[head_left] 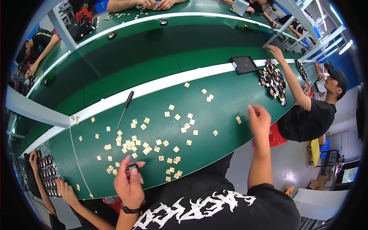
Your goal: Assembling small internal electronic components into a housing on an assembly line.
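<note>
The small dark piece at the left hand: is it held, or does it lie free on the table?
Held: the left hand has its fingers closed around the dark piece, partly covering it.

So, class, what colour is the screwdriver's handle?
The screwdriver's handle is black, showing best in the head view.

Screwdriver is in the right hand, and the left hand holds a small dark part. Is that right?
Not quite: the screwdriver isn't in the right hand. The head view shows it lying with its handle on the white rail and its shaft over the green table. The left hand does hold a small dark part.
</note>
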The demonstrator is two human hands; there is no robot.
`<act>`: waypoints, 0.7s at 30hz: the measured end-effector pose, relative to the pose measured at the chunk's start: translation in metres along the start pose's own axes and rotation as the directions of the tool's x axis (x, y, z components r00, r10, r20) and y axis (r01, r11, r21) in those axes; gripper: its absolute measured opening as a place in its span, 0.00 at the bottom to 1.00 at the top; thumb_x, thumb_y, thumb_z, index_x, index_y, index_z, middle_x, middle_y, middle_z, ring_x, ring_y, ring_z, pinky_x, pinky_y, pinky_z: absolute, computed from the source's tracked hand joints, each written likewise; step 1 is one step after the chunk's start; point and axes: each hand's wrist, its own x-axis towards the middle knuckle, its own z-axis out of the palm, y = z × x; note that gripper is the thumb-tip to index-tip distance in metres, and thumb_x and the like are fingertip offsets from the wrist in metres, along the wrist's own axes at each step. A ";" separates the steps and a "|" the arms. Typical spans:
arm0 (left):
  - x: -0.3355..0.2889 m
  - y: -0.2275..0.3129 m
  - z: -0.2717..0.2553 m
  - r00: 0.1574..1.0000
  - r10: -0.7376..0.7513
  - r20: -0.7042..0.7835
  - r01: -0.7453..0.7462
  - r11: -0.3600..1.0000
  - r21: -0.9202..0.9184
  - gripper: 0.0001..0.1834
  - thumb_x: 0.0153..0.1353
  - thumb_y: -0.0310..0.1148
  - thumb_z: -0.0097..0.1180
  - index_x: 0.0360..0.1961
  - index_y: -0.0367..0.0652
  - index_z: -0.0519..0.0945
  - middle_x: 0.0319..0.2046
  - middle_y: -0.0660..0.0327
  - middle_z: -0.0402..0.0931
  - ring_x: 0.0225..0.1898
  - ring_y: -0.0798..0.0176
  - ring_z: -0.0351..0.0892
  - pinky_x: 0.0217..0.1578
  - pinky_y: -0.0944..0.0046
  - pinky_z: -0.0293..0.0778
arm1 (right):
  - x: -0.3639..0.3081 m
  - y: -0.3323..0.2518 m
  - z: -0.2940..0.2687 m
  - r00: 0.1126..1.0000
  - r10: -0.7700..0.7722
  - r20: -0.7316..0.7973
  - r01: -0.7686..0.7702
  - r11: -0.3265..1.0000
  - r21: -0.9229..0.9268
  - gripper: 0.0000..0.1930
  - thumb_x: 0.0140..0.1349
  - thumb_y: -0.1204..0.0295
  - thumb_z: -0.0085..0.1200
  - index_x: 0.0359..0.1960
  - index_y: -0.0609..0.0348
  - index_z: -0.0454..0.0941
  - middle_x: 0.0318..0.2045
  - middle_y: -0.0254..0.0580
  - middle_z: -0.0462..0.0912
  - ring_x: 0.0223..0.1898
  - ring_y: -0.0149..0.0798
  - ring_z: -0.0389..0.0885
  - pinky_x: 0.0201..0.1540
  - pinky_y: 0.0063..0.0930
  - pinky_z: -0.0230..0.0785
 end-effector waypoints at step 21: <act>0.020 -0.155 -0.279 0.739 0.254 -0.624 0.314 0.690 0.652 0.11 0.70 0.34 0.57 0.40 0.34 0.79 0.25 0.61 0.77 0.23 0.68 0.76 0.24 0.67 0.72 | 0.213 0.097 0.028 0.959 -0.281 0.043 0.260 0.806 -0.531 0.17 0.68 0.62 0.55 0.48 0.63 0.84 0.41 0.58 0.86 0.43 0.59 0.85 0.47 0.45 0.75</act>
